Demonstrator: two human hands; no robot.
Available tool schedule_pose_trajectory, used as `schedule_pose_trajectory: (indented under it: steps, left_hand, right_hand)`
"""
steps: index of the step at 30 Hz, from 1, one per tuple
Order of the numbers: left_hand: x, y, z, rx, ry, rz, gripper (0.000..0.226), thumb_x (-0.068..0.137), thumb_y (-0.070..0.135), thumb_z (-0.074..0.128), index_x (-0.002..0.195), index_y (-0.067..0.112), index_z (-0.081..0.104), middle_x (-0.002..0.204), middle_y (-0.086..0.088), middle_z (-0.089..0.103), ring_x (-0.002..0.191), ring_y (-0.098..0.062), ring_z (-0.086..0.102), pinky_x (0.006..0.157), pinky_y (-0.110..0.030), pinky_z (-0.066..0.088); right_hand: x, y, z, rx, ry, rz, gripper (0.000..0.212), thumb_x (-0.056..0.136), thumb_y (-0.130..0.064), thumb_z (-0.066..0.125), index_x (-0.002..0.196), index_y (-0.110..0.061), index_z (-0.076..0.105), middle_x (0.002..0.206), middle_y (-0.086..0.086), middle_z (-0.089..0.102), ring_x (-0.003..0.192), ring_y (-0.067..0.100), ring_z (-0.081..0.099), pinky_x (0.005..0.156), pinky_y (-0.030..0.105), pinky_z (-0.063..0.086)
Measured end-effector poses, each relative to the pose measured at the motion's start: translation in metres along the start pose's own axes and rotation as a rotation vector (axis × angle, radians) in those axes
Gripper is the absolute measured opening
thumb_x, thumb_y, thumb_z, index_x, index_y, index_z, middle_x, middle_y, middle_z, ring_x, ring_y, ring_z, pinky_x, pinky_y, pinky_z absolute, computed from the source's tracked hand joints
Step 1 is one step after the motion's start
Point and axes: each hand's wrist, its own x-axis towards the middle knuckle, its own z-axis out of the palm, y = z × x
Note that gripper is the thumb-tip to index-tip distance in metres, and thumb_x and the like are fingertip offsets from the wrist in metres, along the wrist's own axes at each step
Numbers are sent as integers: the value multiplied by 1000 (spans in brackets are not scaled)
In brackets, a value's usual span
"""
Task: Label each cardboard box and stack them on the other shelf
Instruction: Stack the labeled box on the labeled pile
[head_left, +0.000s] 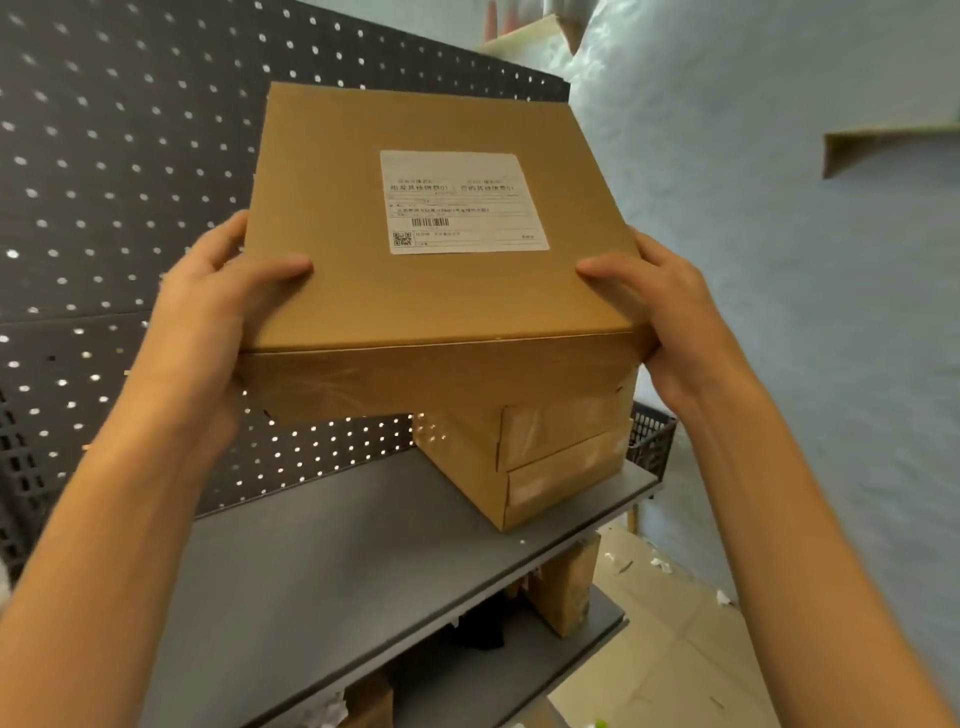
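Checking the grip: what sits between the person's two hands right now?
In the head view, only the labelled cardboard box spans the gap between left hand and right hand, each gripping a side.

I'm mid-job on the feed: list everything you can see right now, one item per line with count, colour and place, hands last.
held box: one, brown cardboard, gripped at both sides above the stack.
label: one, white with barcode, on the held box's top.
stacked boxes: at least two, brown, taped, on the grey shelf's right end, under the held box.
shelf: one, grey, middle of view.
lower shelf: one, grey, below, holding another brown box and dark items.
pegboard: one, dark perforated panel behind the shelves.
basket: one, black mesh, right of the stack.
wall: pale blue, right.
floor: light tiles with scraps.
left hand: holds the box's left side.
right hand: holds the right side.
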Motion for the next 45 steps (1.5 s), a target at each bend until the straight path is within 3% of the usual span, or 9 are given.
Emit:
schedule_pose_trajectory:
  steps: [3, 6, 10, 19, 26, 32, 41, 43, 45]
  left_hand:
    - [16, -7, 18, 12, -67, 22, 38, 84, 14, 53, 118, 29, 62, 110, 8, 69, 88, -7, 67, 54, -25, 48]
    - [29, -15, 36, 30, -81, 40, 41, 82, 12, 51, 119, 28, 61, 110, 7, 69, 90, -10, 65, 60, -27, 46]
    - [38, -26, 61, 66, -79, 63, 45, 77, 17, 53, 120, 29, 60, 109, 9, 68, 90, -12, 62, 60, -28, 44]
    - [38, -42, 122, 131, 75, 83, 58, 70, 27, 57, 128, 35, 54, 118, 6, 65, 98, -14, 60, 61, -32, 40]
    - [35, -53, 172, 127, 283, 117, 57, 72, 31, 57, 129, 30, 52, 116, 10, 66, 100, -7, 63, 80, -37, 47]
    - [34, -62, 197, 220, 307, 116, 60, 73, 36, 55, 132, 30, 50, 116, 9, 65, 98, -7, 62, 66, -31, 48]
    - [45, -71, 208, 285, 284, 110, 33, 76, 37, 52, 105, 35, 66, 91, 17, 66, 82, -2, 60, 63, -30, 45]
    - [50, -72, 210, 274, 296, 95, 17, 83, 35, 52, 82, 38, 69, 76, 20, 65, 72, 0, 59, 61, -29, 44]
    - [53, -74, 212, 265, 327, 67, 32, 89, 34, 50, 64, 38, 68, 66, 20, 63, 64, 1, 60, 63, -31, 46]
  right_hand:
    - [25, 6, -17, 14, -24, -25, 36, 82, -28, 66, 117, -27, 61, 108, -8, 69, 99, 14, 65, 83, 31, 52]
    - [49, 13, -35, 19, -38, -24, 56, 76, -34, 71, 129, -27, 54, 119, -7, 65, 103, 14, 65, 84, 31, 54]
    - [76, 26, -56, 43, -67, -59, 54, 78, -32, 70, 130, -29, 54, 117, -7, 66, 102, 12, 66, 87, 32, 53]
    - [131, 56, -98, 175, -160, -22, 65, 77, -28, 72, 137, -29, 46, 121, -7, 64, 103, 13, 65, 84, 30, 53]
    - [162, 71, -132, 243, -279, -6, 69, 82, -22, 67, 143, -28, 35, 122, -10, 60, 106, 11, 63, 85, 28, 51]
    - [182, 91, -148, 273, -372, 8, 67, 84, -22, 65, 143, -28, 34, 127, -5, 57, 109, 13, 61, 88, 28, 52]
    - [205, 119, -146, 256, -392, 5, 79, 64, -50, 70, 136, -26, 47, 132, -2, 57, 114, 17, 59, 87, 31, 49]
    - [207, 121, -144, 255, -400, 24, 64, 71, -48, 66, 130, -28, 53, 128, -6, 58, 113, 13, 58, 88, 30, 48]
    - [208, 122, -141, 271, -399, 45, 36, 77, -45, 64, 111, -33, 61, 119, -10, 61, 107, 9, 58, 84, 29, 46]
